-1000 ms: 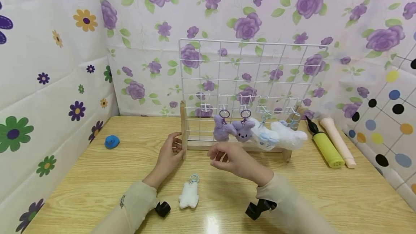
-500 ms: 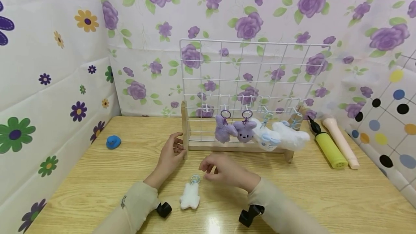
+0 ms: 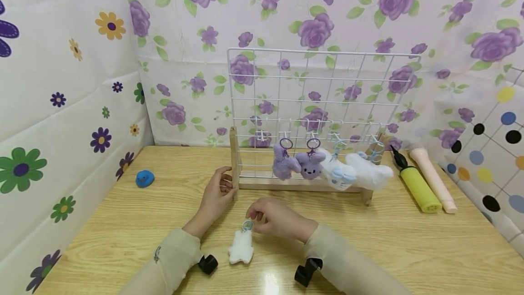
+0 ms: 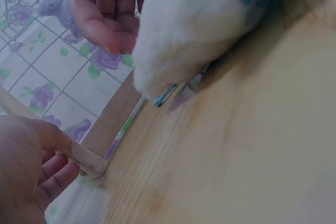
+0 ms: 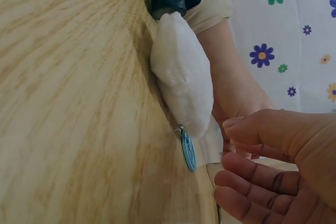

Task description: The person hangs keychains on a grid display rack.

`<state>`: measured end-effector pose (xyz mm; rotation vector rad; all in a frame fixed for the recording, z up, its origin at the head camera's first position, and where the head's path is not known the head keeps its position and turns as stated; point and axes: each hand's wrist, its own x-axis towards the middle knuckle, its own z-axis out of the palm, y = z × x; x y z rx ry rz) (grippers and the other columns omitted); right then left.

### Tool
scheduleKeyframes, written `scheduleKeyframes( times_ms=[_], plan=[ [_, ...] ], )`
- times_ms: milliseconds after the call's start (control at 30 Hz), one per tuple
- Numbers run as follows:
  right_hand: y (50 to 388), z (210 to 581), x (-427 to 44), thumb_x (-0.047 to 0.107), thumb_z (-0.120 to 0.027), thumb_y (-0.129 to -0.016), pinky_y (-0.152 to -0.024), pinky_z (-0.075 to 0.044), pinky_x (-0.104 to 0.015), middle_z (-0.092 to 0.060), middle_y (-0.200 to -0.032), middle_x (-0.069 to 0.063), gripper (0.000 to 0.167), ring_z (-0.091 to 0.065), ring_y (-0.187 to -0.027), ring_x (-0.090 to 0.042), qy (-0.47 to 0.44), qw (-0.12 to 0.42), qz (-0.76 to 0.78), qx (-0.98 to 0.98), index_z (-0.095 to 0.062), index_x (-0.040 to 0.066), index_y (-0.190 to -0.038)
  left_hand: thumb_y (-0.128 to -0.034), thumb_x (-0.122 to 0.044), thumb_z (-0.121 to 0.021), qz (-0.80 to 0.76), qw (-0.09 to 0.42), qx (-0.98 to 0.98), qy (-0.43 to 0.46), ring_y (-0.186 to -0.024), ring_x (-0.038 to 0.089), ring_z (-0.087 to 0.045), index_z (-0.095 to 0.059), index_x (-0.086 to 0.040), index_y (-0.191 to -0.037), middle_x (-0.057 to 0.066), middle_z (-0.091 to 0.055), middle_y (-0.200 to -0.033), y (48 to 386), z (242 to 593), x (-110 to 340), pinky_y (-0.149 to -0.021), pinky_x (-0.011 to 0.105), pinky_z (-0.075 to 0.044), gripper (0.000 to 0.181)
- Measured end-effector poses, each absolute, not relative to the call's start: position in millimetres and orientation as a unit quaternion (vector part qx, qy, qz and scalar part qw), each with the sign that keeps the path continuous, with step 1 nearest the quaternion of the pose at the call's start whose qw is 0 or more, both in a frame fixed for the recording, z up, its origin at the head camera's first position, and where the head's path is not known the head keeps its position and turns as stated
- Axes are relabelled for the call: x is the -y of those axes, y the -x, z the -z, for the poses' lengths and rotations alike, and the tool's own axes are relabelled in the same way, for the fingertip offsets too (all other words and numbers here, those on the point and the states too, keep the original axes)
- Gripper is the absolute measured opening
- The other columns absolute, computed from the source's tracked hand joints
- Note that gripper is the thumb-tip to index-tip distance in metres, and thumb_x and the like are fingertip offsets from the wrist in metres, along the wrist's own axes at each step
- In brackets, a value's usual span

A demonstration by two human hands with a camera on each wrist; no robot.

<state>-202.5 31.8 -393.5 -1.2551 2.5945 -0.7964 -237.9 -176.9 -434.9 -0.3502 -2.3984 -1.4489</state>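
Observation:
A white plush keychain (image 3: 241, 248) lies flat on the wooden table, its light-blue ring (image 3: 247, 226) pointing toward the rack. Just right of that ring hovers my right hand (image 3: 280, 218), fingers loosely bent; a gap to the ring shows in the right wrist view (image 5: 188, 153). My left hand (image 3: 216, 192) holds the foot of the left wooden post (image 3: 234, 156) of a white wire grid rack (image 3: 323, 52). From the rack's hooks hang two purple plush keychains (image 3: 285, 165) and two white plush keychains (image 3: 337, 173). In the left wrist view the lying white plush (image 4: 194, 30) looms close to the camera.
A small blue toy duck (image 3: 144, 178) sits at the table's left. Right of the rack lie a yellow-green hand pump (image 3: 419, 190) and a pale pink tube (image 3: 434, 181). The leftmost hook (image 3: 262, 135) carries nothing. Patterned cloth walls surround the table.
My right hand has moved down and left, from in front of the hanging purple plushes to beside the lying keychain's ring. My left hand has stayed at the post.

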Motion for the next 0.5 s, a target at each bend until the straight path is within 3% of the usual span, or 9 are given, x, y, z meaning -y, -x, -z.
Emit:
scheduleKeyframes(
  times_ms=[500],
  plan=[
    [204.6, 402.0, -23.1, 0.014, -0.074, -0.081, -0.073, -0.047, -0.016, -0.061, -0.093, -0.003, 0.028, -0.058, -0.083, -0.011, 0.408, 0.099, 0.226, -0.879, -0.067, 0.007, -0.107, -0.0821, 0.009, -0.067, 0.506, 0.155, 0.839, 0.125, -0.089, 0.024, -0.059, -0.042, -0.003, -0.134, 0.017, -0.058, -0.108, 239.2, 437.4, 177.9, -0.074, 0.023, -0.053, 0.059]
  ],
)
